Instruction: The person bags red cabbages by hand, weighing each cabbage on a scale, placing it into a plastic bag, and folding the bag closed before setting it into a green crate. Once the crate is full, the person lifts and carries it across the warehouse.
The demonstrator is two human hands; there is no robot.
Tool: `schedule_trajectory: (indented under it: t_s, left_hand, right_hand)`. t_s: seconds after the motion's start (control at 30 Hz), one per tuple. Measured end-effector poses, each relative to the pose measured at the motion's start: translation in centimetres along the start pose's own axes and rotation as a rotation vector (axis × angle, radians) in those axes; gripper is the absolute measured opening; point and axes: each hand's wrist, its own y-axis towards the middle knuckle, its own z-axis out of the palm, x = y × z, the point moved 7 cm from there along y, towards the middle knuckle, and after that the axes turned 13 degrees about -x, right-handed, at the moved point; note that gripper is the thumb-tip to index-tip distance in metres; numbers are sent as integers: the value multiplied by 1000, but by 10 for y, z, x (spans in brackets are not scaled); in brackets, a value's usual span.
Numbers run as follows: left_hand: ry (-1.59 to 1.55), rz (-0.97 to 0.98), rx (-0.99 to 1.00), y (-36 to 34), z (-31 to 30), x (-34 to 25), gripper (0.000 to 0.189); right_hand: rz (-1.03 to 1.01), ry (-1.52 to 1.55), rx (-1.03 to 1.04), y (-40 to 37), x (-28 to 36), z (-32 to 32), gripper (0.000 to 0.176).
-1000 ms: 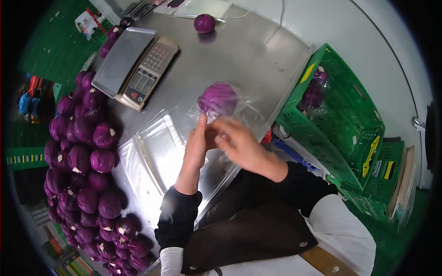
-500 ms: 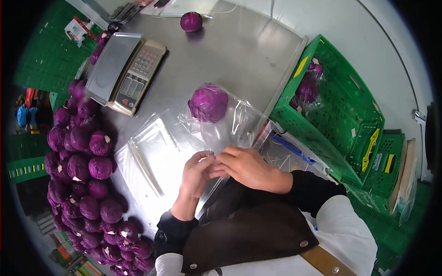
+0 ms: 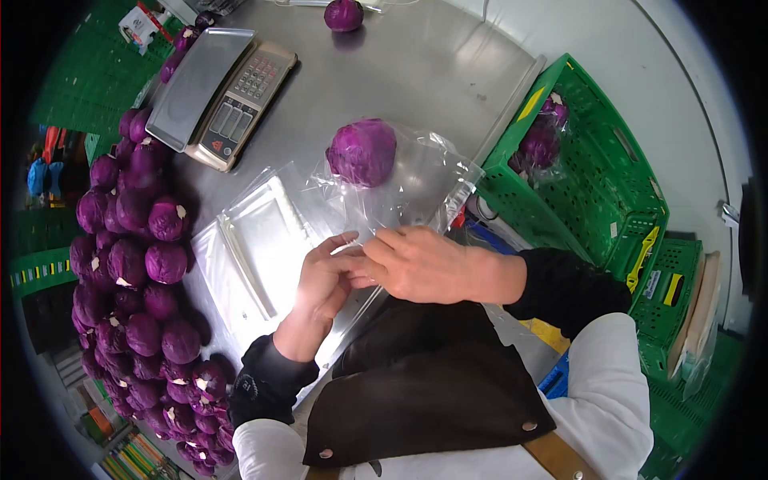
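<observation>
A red cabbage [image 3: 362, 152] lies on the metal table inside a clear plastic bag [image 3: 428, 176], whose loose end stretches toward me. My left hand [image 3: 322, 276] and my right hand [image 3: 420, 264] meet at that end, close to the table's front edge. The right fingers are pinched on the plastic. The left thumb and fingers close around the gathered bag end from the other side, partly hidden by the right hand. A stack of flat clear bags [image 3: 252, 248] lies left of the cabbage.
Many red cabbages [image 3: 128, 264] are piled along the left edge. A weighing scale [image 3: 224, 108] stands at the back left, and a single cabbage [image 3: 344, 14] sits at the back. On the right, a green crate [image 3: 584, 208] holds bagged cabbages [image 3: 540, 144].
Both hands remain together at the bag's end, with the right hand turned flatter and its forearm further out. The bag's loose plastic has shifted to the right. The view has tilted slightly.
</observation>
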Motion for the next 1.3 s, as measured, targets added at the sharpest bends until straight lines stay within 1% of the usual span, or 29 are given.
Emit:
schedule_trajectory:
  t_s: [0.07, 0.1, 0.17, 0.2, 0.23, 0.27, 0.3, 0.37, 0.43, 0.47, 0.5, 0.57, 0.63, 0.67, 0.7, 0.73, 0.77, 0.8, 0.83, 0.87, 0.93, 0.97, 1.0, 1.03, 1.1, 1.17, 1.23, 1.27, 1.3]
  left_hand:
    - [-49, -14, 8, 6, 0, 5, 50]
    - [-95, -26, 18, 7, 0, 6, 51]
    - [-49, 31, 4, 1, 4, -1, 51]
    - [-12, 88, -17, -3, 5, -6, 52]
    - [-16, 82, -16, -5, 3, -6, 52]
    - [39, 158, -34, -6, -1, -11, 52]
    - [97, 236, -45, -9, -2, -18, 53]
    - [143, 267, -49, -17, 1, -24, 51]
    - [206, 263, -25, -20, 1, -26, 50]
    - [217, 263, -20, -18, -1, -24, 51]
    - [222, 270, -12, -18, -2, -26, 51]
    - [139, 151, 1, -18, -5, -21, 53]
    - [232, 127, -4, -18, -20, -12, 51]
    - [525, 545, -128, -11, -32, -22, 52]
    - [805, 968, -254, -19, -30, -35, 54]
    - [886, 1154, -335, -27, -19, -42, 61]
    - [957, 1367, -314, -29, -8, -47, 72]
    - [899, 1438, -313, -27, 1, -50, 67]
    - [840, 1510, -310, -26, 8, -52, 62]
    - [840, 1512, -312, -17, 2, -52, 62]
    - [765, 1333, -199, 5, -10, -51, 38]
    - [763, 1337, -207, 4, -16, -51, 38]
    - [675, 1304, -262, -4, -23, -55, 23]
    - [588, 1267, -315, -8, -31, -57, 18]
    - [493, 1304, -288, 1, -45, -48, 21]
    - [42, 1119, -265, 25, -70, -41, 22]
    - [69, 1070, -321, 24, -68, -39, 19]
    - [50, 1104, -336, 23, -66, -42, 18]
    - [25, 1138, -355, 22, -66, -44, 18]
  right_hand:
    - [-55, 68, -155, 1, -3, -6, 20]
    - [-51, 64, -154, 0, -7, -12, 20]
    - [360, 727, -56, -10, -32, -38, 12]
    - [600, 902, -161, -24, -41, -81, 8]
    - [1134, 1062, -429, -69, -48, -128, 9]
    - [1214, 1285, -1090, -179, -69, -116, 9]
    - [1006, 1349, -1742, -290, -80, -106, 9]
    - [1525, 1068, -1065, -291, -79, -95, 14]
    - [1854, 704, -341, -315, -71, -87, 19]
    - [1557, 550, 569, -420, -72, -4, 18]
    - [1558, 548, 557, -395, -70, -1, 18]
    - [1288, 427, 265, -271, -72, -4, 28]
    - [1193, 496, -80, -207, -108, -5, 35]
    - [1028, 481, -491, -163, -123, -16, 47]
    - [1055, 525, -533, -142, -141, -8, 49]
    - [1086, 574, -572, -125, -155, -1, 52]
    - [950, 562, -647, -98, -165, 1, 51]
    - [817, 549, -715, -80, -170, 1, 51]
    - [814, 549, -721, -73, -177, 2, 51]
    - [737, 526, -627, -62, -177, 5, 50]
    - [651, 508, -526, -55, -174, 6, 50]
    - [697, 553, -501, -64, -174, 3, 39]
    - [742, 597, -475, -71, -173, 2, 30]
    - [736, 599, -474, -76, -169, 4, 30]
    - [841, 992, -849, -104, -166, 6, 18]
    - [932, 1044, -946, -115, -168, 9, 14]
    - [1037, 697, -660, -119, -154, 22, 12]
    - [1036, 695, -663, -121, -146, 20, 12]
    - [908, 550, -535, -114, -130, 17, 19]
